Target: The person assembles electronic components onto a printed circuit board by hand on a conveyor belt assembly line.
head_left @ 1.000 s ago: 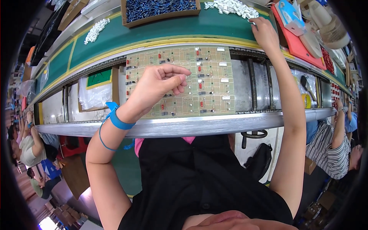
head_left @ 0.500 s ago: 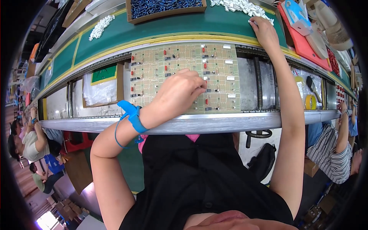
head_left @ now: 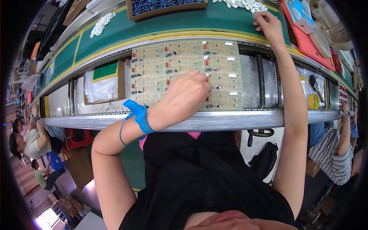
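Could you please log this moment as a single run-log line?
left hand: fingertips down on circuit board | right hand: at pile of white parts | board on conveyor rails

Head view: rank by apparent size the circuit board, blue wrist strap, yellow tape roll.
1. circuit board, by far the largest.
2. blue wrist strap, though nearer the camera, so its lead is unsure.
3. yellow tape roll, smallest.

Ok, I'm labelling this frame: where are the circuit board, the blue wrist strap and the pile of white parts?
circuit board (head_left: 161, 73), head view, bare left half.
blue wrist strap (head_left: 140, 117), head view, band middle.
pile of white parts (head_left: 245, 4), head view, pile's centre.
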`<state>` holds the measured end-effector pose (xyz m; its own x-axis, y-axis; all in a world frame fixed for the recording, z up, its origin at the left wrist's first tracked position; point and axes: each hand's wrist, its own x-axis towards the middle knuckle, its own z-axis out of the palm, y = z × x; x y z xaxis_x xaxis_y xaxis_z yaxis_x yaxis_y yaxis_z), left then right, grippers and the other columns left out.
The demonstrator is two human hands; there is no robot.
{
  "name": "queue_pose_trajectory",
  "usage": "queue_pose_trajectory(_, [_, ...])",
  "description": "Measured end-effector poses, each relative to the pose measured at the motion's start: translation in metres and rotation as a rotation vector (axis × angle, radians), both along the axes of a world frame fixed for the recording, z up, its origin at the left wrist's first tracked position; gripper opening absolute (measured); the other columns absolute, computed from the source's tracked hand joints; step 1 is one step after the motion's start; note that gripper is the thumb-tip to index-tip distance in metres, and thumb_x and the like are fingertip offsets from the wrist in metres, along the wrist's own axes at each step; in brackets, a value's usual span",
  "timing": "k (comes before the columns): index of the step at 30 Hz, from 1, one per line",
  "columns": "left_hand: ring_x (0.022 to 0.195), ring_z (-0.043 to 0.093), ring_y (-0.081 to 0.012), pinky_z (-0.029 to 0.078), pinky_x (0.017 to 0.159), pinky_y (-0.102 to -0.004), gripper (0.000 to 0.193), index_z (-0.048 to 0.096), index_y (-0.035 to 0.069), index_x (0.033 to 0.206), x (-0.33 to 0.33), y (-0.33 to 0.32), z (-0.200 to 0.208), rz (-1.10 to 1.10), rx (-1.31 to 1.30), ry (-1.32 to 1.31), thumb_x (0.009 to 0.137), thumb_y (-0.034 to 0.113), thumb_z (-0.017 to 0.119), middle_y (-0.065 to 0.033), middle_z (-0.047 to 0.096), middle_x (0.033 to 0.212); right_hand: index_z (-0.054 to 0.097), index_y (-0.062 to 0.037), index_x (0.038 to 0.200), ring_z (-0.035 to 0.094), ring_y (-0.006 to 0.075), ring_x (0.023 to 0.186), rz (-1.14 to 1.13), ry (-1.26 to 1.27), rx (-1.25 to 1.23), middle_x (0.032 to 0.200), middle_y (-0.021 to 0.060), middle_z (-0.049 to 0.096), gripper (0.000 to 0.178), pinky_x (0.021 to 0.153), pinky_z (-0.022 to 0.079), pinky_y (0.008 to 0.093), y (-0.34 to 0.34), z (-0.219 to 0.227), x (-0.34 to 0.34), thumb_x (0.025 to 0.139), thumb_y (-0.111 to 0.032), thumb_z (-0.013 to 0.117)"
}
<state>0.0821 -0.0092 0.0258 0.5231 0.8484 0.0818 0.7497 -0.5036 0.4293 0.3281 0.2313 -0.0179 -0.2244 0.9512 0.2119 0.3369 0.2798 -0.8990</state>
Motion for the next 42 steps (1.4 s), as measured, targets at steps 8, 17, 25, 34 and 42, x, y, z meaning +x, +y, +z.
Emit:
queue_pose_trajectory(8, [0.075,0.056,-0.0275,0.045,0.065,-0.0364,0.006,0.064,0.005,0.077,-0.009,0.001,-0.002,0.01,0.092,-0.087,0.076,0.01,0.06,-0.0096,0.056,0.072,0.052,0.0033,0.101,0.05,0.01,0.066,0.071,0.767,-0.598,0.087,0.0066,0.056,0.019,0.055,0.042,0.0208,-0.004,0.006,-0.001,0.087,-0.009,0.055])
queue_pose_trajectory(17, [0.082,0.058,-0.03,0.048,0.072,-0.0394,0.013,0.065,0.006,0.086,-0.154,0.054,-0.004,0.653,0.517,-0.076,0.079,0.012,0.056,-0.0123,0.062,0.084,0.057,0.0013,0.102,0.041,0.0029,0.058,0.162,0.451,-0.551,0.082,0.0026,0.058,0.02,0.046,0.031,0.015,-0.046,0.027,-0.031,0.084,-0.007,0.06])
queue_pose_trajectory(25, [0.082,0.055,-0.0306,0.046,0.068,-0.0401,0.01,0.063,0.006,0.078,-0.286,0.099,-0.032,0.909,0.722,0.37,0.075,0.016,0.062,-0.0126,0.059,0.081,0.066,0.0001,0.086,0.046,0.005,0.063,0.29,-0.19,-0.168,0.073,-0.0024,0.058,0.013,0.058,0.037,0.0197,-0.097,0.049,-0.088,0.077,-0.009,0.066])
queue_pose_trajectory(34, [0.08,0.056,-0.0282,0.046,0.069,-0.0389,0.01,0.061,0.005,0.077,-0.293,0.108,-0.037,0.872,0.701,0.408,0.076,0.015,0.06,-0.011,0.059,0.079,0.065,-0.0033,0.085,0.057,0.0283,0.083,0.427,-0.588,0.308,0.082,0.0093,0.06,0.013,0.072,0.045,0.0371,-0.109,0.038,-0.134,0.08,-0.014,0.059])
queue_pose_trajectory(42, [0.078,0.057,-0.0308,0.046,0.068,-0.0397,0.011,0.056,0.003,0.082,-0.287,0.105,-0.032,0.863,0.62,0.276,0.079,0.014,0.057,-0.0138,0.06,0.079,0.065,-0.0029,0.086,0.057,0.0281,0.082,0.447,-0.685,0.326,0.083,0.0092,0.06,0.013,0.07,0.046,0.0365,-0.107,0.035,-0.15,0.079,-0.012,0.06])
